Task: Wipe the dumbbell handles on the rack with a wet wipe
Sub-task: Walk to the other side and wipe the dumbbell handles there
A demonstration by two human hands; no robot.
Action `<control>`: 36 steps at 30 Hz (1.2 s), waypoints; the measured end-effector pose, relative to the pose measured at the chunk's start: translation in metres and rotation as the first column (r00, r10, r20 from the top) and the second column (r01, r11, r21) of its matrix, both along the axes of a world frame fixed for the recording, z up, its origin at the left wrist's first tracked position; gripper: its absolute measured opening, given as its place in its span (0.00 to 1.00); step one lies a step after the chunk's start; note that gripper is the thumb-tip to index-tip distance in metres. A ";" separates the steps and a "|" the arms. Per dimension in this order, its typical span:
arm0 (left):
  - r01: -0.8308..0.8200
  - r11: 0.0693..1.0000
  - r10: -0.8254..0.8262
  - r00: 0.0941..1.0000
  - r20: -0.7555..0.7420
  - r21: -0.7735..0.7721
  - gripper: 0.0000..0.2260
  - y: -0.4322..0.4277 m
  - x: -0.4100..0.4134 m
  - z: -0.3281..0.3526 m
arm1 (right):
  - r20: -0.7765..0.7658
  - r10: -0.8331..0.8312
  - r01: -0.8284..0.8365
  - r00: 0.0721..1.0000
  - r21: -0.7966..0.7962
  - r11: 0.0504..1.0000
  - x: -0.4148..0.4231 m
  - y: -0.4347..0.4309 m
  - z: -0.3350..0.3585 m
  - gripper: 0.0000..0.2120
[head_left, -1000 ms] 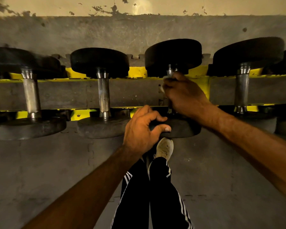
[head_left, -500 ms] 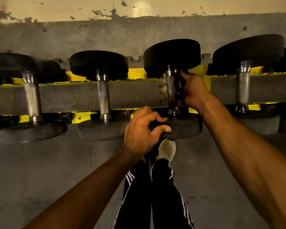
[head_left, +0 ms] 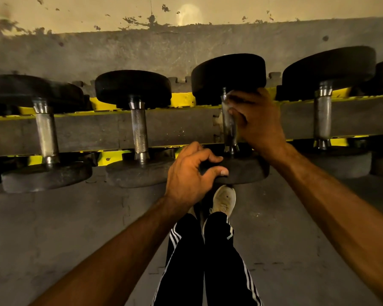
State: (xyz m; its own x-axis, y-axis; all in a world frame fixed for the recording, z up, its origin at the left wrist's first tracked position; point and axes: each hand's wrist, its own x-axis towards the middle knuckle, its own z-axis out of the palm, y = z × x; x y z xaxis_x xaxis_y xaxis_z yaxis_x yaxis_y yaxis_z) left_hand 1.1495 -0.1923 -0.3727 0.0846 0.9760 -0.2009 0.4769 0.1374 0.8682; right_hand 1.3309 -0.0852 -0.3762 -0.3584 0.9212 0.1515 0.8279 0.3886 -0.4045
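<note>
Now | left hand (head_left: 190,173) grips near plate (head_left: 245,171) | right hand (head_left: 257,120) wraps handle (head_left: 229,129) | neighbour dumbbells (head_left: 139,133) flank

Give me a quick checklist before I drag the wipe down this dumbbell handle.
1. Right grip on the third handle: ok, fingers curl round its upper part.
2. Left grip steadying the near disc: ok, fingers and thumb hold its edge.
3. Wet wipe between fingers and metal: cannot tell, the hand hides it.
4. Lower stretch of the handle free to wipe: ok, bare metal shows below the hand.
5. Fourth handle clear of the right arm: ok, apart from it.
</note>
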 end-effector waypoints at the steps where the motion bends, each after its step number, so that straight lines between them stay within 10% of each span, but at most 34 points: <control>1: 0.000 1.000 0.000 1.000 -0.008 0.002 0.11 0.000 0.000 0.000 | 0.071 0.047 -0.051 0.996 0.048 0.998 -0.001 0.003 0.003 0.13; 6: -0.003 1.000 0.003 0.999 -0.041 -0.003 0.12 -0.002 -0.001 -0.002 | 0.374 0.196 -0.192 0.906 -0.048 0.980 0.013 0.001 0.000 0.17; 9: -0.007 1.000 0.005 0.998 -0.059 -0.027 0.12 -0.005 0.000 0.000 | 0.091 0.234 -0.211 0.968 -0.212 0.954 0.024 -0.010 -0.004 0.11; 13: -0.012 0.993 -0.001 0.994 -0.111 -0.120 0.11 -0.003 -0.001 0.009 | -0.252 -0.216 0.090 0.943 -0.432 0.898 0.021 -0.030 0.009 0.05; 17: -0.034 0.969 -0.003 0.989 -0.147 -0.245 0.12 0.004 0.000 0.026 | -0.405 -0.737 0.300 0.540 -0.726 0.619 0.019 -0.050 0.035 0.13; 21: -0.038 0.961 0.043 0.999 0.010 -0.273 0.19 0.015 0.020 0.064 | -0.445 -0.896 -0.017 -0.006 -0.895 0.445 0.021 -0.074 0.076 0.17; 24: 0.065 0.952 -0.006 0.981 0.194 -0.298 0.17 0.029 0.047 0.093 | -0.407 -0.888 -0.182 -0.215 -0.877 0.446 0.033 -0.085 0.100 0.16; 36: -0.029 0.976 0.096 0.949 0.300 -0.218 0.13 0.045 0.177 0.127 | -0.403 -0.914 -0.043 -0.046 -0.913 0.405 0.144 -0.082 0.119 0.14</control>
State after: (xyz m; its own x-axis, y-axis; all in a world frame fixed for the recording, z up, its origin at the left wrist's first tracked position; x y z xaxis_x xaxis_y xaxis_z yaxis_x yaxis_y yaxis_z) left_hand 1.3269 -0.1476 -0.2462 0.1145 0.9205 -0.3737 0.1763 0.3514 0.9195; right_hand 1.4749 -0.1671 -0.2575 0.1277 0.6970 -0.7056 -0.4585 -0.5894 -0.6652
